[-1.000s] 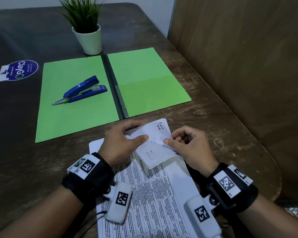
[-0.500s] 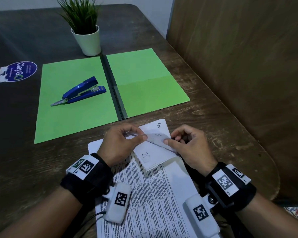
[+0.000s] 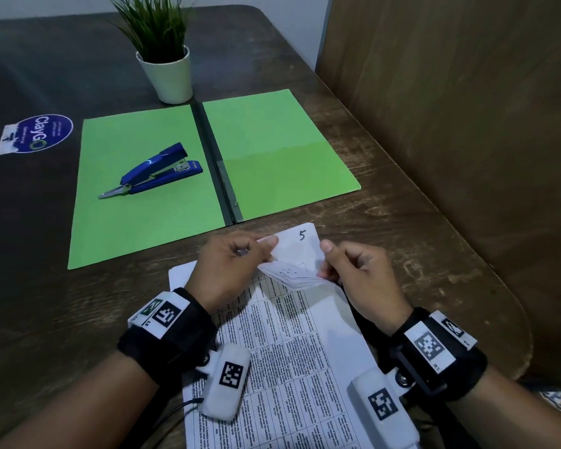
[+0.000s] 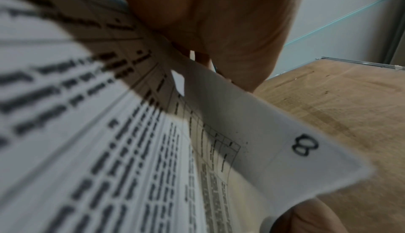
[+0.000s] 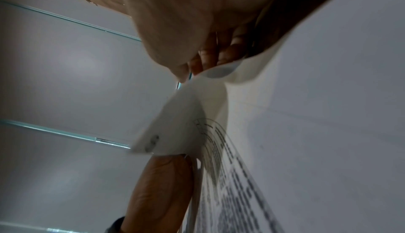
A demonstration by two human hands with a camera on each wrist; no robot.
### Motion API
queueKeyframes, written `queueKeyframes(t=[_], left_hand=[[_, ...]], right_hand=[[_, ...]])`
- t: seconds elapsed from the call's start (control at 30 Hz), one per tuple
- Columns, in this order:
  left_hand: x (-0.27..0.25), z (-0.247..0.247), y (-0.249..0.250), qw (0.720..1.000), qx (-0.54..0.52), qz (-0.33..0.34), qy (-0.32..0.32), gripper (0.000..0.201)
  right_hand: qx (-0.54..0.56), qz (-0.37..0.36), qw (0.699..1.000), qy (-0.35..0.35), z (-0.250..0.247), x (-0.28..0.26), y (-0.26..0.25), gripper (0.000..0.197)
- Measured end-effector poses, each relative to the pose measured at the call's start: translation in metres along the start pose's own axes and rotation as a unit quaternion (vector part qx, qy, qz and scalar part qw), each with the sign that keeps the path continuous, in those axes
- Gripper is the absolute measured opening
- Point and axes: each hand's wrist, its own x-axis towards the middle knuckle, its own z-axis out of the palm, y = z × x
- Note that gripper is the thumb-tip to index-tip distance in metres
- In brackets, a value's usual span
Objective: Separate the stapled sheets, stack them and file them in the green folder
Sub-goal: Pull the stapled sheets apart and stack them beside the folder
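Paper sheets [image 3: 300, 254] (corner curled, limp) pinched by left hand [image 3: 230, 264]; likewise right hand [image 3: 360, 273].

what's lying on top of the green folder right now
Only the blue stapler, resting on the left half of the open green folder. No sheets are filed yet: both hands hold the stapled sheets nearer the person. Anything inside its right-hand pocket is hidden.

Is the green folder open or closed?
Open. The green folder lies spread flat on the table, both halves showing, with a blue stapler on its left half.
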Motion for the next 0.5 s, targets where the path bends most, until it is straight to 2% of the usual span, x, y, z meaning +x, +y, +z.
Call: queueKeyframes(t=[0.07, 0.13, 0.23, 0.5], left_hand=[[0.0011, -0.0007, -0.0040, 1.000, 0.009, -0.002, 0.000, 0.006], [0.0022, -0.0016, -0.0092, 1.000, 0.012, 0.000, -0.002, 0.020], [0.0026, -0.0019, -0.0079, 1.000, 0.019, 0.004, -0.005, 0.027], [0.0026, 0.0001, -0.0082, 1.000, 0.020, -0.003, 0.008, 0.013]], right_hand=[[0.003, 0.018, 1.000, 0.013, -0.0002, 0.0027, 0.0016, 0.015], [-0.004, 0.030, 0.999, 0.020, -0.0012, 0.0043, 0.0035, 0.007], [-0.006, 0.036, 0.999, 0.016, -0.0020, 0.0038, 0.0042, 0.008], [-0.014, 0.041, 0.999, 0.004, -0.0032, 0.0030, 0.0077, 0.018]])
